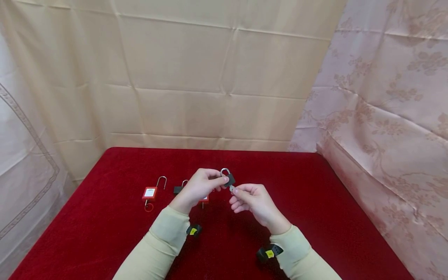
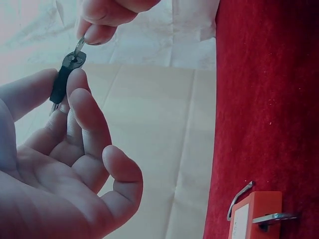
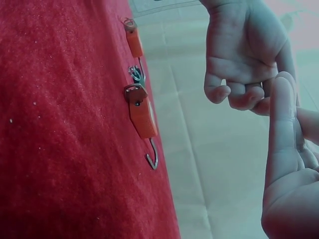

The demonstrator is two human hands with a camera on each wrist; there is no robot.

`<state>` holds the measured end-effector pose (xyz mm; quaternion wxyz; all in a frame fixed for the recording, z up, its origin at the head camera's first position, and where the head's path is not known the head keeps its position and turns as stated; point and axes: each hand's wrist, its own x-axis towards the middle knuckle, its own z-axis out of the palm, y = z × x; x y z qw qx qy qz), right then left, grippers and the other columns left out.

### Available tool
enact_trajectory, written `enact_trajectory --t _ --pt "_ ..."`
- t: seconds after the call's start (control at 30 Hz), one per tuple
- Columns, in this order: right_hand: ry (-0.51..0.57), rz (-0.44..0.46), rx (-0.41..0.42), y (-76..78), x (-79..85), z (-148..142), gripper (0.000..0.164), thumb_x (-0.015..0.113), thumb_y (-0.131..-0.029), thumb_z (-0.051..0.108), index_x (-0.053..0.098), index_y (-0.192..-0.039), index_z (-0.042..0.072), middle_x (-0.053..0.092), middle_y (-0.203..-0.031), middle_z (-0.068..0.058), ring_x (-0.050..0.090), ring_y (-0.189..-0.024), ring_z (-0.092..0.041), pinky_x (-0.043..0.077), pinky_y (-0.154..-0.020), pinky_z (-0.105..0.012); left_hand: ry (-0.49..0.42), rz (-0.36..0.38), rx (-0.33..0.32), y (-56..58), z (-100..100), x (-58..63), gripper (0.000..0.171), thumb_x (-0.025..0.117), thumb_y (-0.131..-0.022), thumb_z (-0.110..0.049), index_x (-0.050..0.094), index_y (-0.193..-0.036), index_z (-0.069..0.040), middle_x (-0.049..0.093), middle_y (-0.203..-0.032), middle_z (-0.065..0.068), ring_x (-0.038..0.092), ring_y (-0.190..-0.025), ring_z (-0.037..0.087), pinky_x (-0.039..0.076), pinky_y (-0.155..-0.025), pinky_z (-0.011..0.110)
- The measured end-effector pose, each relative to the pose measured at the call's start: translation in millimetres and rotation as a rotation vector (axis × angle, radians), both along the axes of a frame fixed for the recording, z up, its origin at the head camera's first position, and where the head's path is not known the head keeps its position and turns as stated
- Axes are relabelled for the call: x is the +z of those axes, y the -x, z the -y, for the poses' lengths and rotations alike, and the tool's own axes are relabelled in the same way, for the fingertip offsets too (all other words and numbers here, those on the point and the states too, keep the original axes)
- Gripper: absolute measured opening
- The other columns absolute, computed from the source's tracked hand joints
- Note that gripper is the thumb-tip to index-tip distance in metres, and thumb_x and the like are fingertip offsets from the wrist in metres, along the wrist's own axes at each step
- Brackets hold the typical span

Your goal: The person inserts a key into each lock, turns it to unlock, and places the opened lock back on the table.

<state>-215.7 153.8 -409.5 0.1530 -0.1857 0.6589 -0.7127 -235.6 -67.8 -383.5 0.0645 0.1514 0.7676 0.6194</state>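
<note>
My left hand (image 1: 203, 186) pinches a small black padlock (image 1: 229, 180) between thumb and fingers, above the red cloth. Its silver shackle points up and away, while the keyhole end faces my right hand (image 1: 257, 202). Between the right thumb and fingers is a silver key (image 1: 231, 188), its blade end at the lock's keyhole. The left wrist view shows the key (image 2: 79, 45) meeting the end of the black padlock (image 2: 61, 82). In the right wrist view, my fingers hide both the lock and the key.
On the red-covered table (image 1: 122, 233) lies a red padlock (image 1: 149, 193) with its shackle raised and a key on a red ring. Another black padlock (image 1: 177, 189) and a second red padlock (image 1: 204, 200) sit partly behind my left hand. Cloth curtains (image 1: 210, 116) hang around the table.
</note>
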Motion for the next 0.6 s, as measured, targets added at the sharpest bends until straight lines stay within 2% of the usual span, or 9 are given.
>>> enact_trajectory --t 0.23,0.37,0.47,0.6 --pt "0.002 -0.048 -0.008 -0.7 -2.2 2 0.022 0.065 -0.101 0.012 0.068 -0.107 -0.009 0.073 -0.085 -0.015 0.072 -0.07 -0.019 0.061 -0.069 -0.04 0.002 0.007 0.003 -1.5 0 0.6 0.014 0.072 -0.096 -0.02 0.077 -0.096 -0.007 0.072 -0.084 0.006 0.064 -0.078 0.023 0.047 -0.091 0.06" --pt "-0.006 -0.102 -0.047 -1.4 -0.8 6 0.022 0.065 -0.101 0.011 0.068 -0.109 -0.009 0.072 -0.085 -0.017 0.072 -0.069 -0.02 0.061 -0.068 -0.041 -0.005 0.001 0.03 -1.2 -1 1.2 0.018 0.072 -0.096 -0.026 0.076 -0.096 -0.008 0.071 -0.083 0.007 0.063 -0.08 0.026 0.05 -0.08 0.047" --pt "-0.02 -0.146 -0.078 -2.6 3.9 10 0.022 0.066 -0.1 0.012 0.069 -0.109 -0.008 0.071 -0.086 -0.02 0.071 -0.069 -0.021 0.061 -0.067 -0.043 -0.019 -0.004 0.06 -0.6 -2 2.0 0.021 0.073 -0.095 -0.031 0.076 -0.095 -0.01 0.069 -0.081 0.009 0.063 -0.081 0.028 0.046 -0.068 0.035" --pt "-0.059 -0.193 -0.1 -2.8 12.2 16 0.022 0.068 -0.1 0.014 0.071 -0.108 -0.006 0.071 -0.087 -0.021 0.071 -0.07 -0.022 0.061 -0.067 -0.044 -0.072 -0.02 0.103 0.1 0 3.3 0.019 0.075 -0.093 -0.028 0.076 -0.092 -0.009 0.067 -0.08 0.015 0.061 -0.076 0.028 0.045 -0.062 0.03"
